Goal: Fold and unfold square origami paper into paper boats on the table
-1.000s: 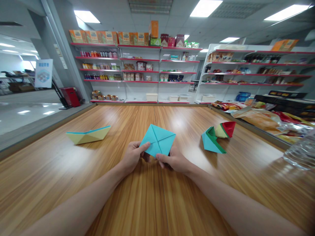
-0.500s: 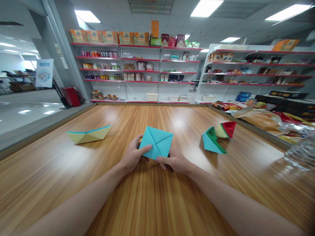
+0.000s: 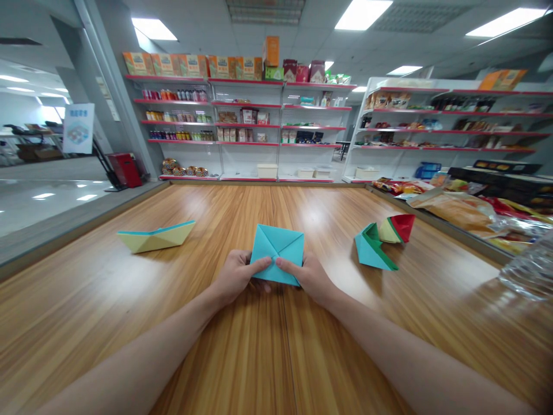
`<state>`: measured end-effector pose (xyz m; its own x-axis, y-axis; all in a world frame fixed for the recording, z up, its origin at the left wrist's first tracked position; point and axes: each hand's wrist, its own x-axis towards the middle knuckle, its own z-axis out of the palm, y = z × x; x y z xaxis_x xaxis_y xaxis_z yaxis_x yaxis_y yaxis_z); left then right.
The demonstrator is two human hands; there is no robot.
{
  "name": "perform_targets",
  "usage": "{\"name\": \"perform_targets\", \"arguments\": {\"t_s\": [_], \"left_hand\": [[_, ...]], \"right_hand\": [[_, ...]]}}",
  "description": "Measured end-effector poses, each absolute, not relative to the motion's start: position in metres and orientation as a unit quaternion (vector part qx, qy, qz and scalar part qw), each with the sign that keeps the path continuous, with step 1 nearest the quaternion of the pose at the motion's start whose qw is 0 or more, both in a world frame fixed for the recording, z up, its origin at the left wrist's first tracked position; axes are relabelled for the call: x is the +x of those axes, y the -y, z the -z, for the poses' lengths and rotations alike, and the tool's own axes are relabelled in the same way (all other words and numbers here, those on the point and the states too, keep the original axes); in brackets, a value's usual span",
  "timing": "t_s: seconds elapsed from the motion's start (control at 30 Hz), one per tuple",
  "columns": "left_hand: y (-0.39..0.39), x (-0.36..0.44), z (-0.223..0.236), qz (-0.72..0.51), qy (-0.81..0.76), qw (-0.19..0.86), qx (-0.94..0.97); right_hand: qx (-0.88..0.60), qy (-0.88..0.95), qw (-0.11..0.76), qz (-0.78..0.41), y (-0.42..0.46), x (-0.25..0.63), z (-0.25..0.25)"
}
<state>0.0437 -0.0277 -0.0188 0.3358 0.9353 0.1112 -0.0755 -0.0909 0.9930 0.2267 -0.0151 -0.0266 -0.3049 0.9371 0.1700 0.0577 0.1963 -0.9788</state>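
Note:
Between my two hands is a folded square of blue origami paper (image 3: 279,239), its flaps meeting near the centre. My left hand (image 3: 235,274) grips its left side, thumb on top near the middle and fingers mostly hidden underneath. From the right, my right hand (image 3: 317,276) holds it the same way, its thumb tip close to the left thumb. A yellow paper boat with a blue rim (image 3: 159,237) sits to the left. Over on the right stand a blue and green folded paper piece (image 3: 374,251) and a smaller yellow, red and green one (image 3: 398,228), close together.
The wooden table (image 3: 207,357) has a raised edge. A clear plastic item (image 3: 529,268) lies at the right edge, near packaged snacks (image 3: 458,210). Beyond the table stand shelves (image 3: 246,151) of goods, and a red box (image 3: 125,169) is on the floor at left.
The blue paper has turned slightly to sit squarer to me. My right hand has moved up its right side, and its thumb has gone from the lower edge to the centre.

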Motion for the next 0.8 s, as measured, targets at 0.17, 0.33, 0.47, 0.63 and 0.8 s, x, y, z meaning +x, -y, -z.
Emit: {"name": "perform_targets", "arguments": {"t_s": [0.17, 0.33, 0.47, 0.63, 0.8], "left_hand": [[0.0295, 0.0447, 0.0170, -0.446, -0.375, 0.545, 0.602], [0.0303, 0.0469, 0.0163, -0.430, -0.380, 0.544, 0.612], [0.0312, 0.0477, 0.0168, -0.413, -0.391, 0.537, 0.624], [0.0310, 0.0473, 0.0194, -0.408, -0.391, 0.502, 0.655], [0.0272, 0.0503, 0.0205, -0.490, -0.371, 0.494, 0.615]], "right_hand": [[-0.392, 0.580, 0.518, -0.492, 0.0130, 0.2261, 0.0270], [-0.362, 0.555, 0.512, -0.547, 0.0119, 0.2276, 0.0313], [-0.354, 0.554, 0.499, -0.564, 0.0131, 0.2296, 0.0333], [-0.333, 0.577, 0.492, -0.560, 0.0158, 0.2274, 0.0318], [-0.340, 0.637, 0.535, -0.439, 0.0214, 0.2248, 0.0257]]}}
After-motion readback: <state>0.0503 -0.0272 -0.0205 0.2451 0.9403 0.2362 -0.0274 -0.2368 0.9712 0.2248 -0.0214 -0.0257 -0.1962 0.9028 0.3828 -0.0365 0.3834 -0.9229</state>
